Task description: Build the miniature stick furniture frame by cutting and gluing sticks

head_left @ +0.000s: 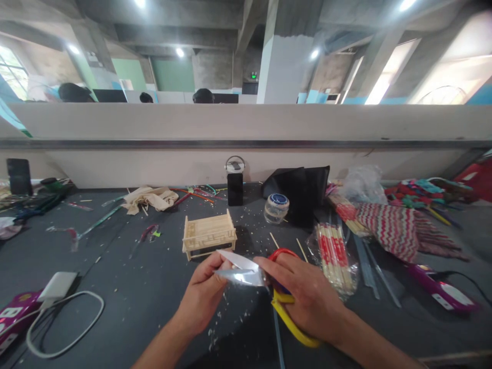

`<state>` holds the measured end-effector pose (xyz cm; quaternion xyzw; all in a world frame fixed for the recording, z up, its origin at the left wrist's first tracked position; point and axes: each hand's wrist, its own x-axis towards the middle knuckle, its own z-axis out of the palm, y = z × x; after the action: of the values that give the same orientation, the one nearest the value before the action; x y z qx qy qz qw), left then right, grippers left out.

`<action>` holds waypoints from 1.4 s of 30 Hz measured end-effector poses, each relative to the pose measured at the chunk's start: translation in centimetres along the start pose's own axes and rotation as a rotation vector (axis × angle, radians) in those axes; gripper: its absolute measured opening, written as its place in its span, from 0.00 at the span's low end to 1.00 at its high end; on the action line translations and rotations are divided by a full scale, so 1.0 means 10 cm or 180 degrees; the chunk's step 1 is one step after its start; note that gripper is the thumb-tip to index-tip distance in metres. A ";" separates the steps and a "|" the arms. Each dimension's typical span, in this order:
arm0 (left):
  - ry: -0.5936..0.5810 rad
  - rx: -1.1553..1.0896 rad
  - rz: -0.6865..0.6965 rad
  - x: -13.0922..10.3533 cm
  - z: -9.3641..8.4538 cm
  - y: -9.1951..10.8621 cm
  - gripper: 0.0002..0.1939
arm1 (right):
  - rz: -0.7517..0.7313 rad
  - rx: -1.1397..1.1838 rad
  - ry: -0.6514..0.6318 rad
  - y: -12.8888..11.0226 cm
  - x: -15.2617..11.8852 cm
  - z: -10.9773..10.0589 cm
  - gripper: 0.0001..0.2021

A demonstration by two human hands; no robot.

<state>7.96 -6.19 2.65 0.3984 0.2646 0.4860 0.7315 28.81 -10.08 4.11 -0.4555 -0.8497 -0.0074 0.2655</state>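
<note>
right hand [307,292] is gripping the scissors [249,277], blades parting above the desk [154,328], nearer its front edge; left hand [202,294] is bringing thumb and finger together at the blade tips, though i'm not seeing whether they're pinching anything. fingertips could be getting nicked if those blades are closing, and a forward slip could be knocking the wooden model [209,229] just beyond.

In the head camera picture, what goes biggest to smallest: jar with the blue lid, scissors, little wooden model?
1. Scissors, though being nearer makes them look bigger
2. Wooden model
3. Jar
</note>
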 end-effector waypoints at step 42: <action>-0.0025 -0.0206 -0.0254 -0.03 0.04 -0.04 0.12 | -0.0023 0.0191 -0.0239 -0.03 -0.06 0.08 0.29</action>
<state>8.36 -6.66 2.53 0.3655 0.2615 0.4633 0.7638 28.51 -10.48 3.21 -0.4442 -0.8605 0.0342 0.2471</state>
